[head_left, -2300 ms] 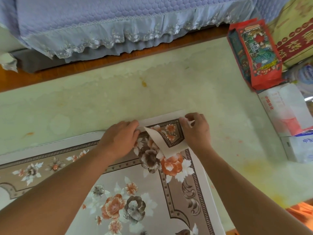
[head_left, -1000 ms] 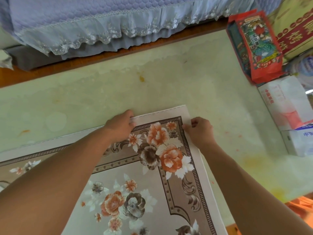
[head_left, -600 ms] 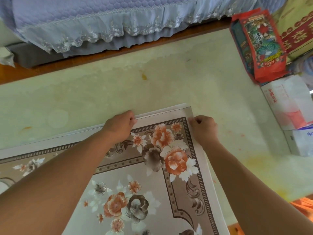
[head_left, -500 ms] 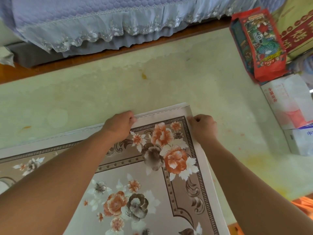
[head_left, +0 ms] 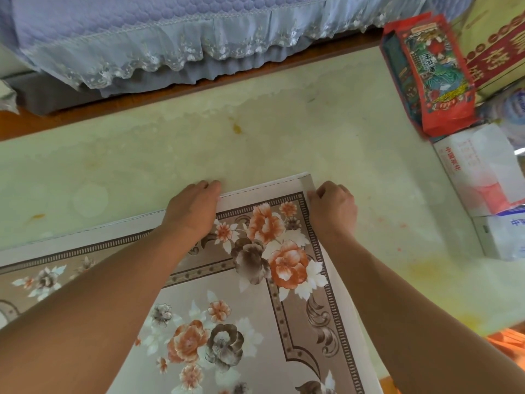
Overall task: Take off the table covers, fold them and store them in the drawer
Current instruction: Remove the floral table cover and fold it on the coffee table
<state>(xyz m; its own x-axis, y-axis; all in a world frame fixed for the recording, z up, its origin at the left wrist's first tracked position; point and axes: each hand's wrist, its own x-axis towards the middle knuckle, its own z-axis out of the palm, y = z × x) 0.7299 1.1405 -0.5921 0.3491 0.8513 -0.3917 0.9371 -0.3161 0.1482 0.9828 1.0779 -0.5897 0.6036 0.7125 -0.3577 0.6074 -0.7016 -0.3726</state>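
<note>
In the head view, a floral table cover (head_left: 255, 294) is seen lying flat on the pale green surface (head_left: 255, 143), with its far right corner turned toward the middle of the surface. The cover is printed with orange and brown flowers inside a dark patterned border, and a plain white hem with a dashed stitch line is seen along its far edge. More than one layer appears at the corner, where a narrow strip is turned up along the right edge.

The left hand (head_left: 193, 211) is laid on the far hem of the cover, knuckles up, and its fingers (head_left: 208, 185) are curled over the edge so that the hem is gripped; the fingertips are hidden under the fabric or against the surface. The right hand (head_left: 335, 209) is set just beside the corner, on the right edge of the cover, and its fingers (head_left: 319, 191) are bent inward and pressed together on the white hem, which appears to be pinched there. Both forearms are stretched across the cover from the near side.

Beyond the surface, a strip of brown wood is seen, and above it a lavender quilted cover with a lace frill (head_left: 159, 49) hangs down. At the right side of the surface, a red printed packet (head_left: 431, 75) is seen lying beside a yellow carton (head_left: 500, 46), and nearer, a white box with red print (head_left: 480, 169) rests on another white box (head_left: 505, 237).
</note>
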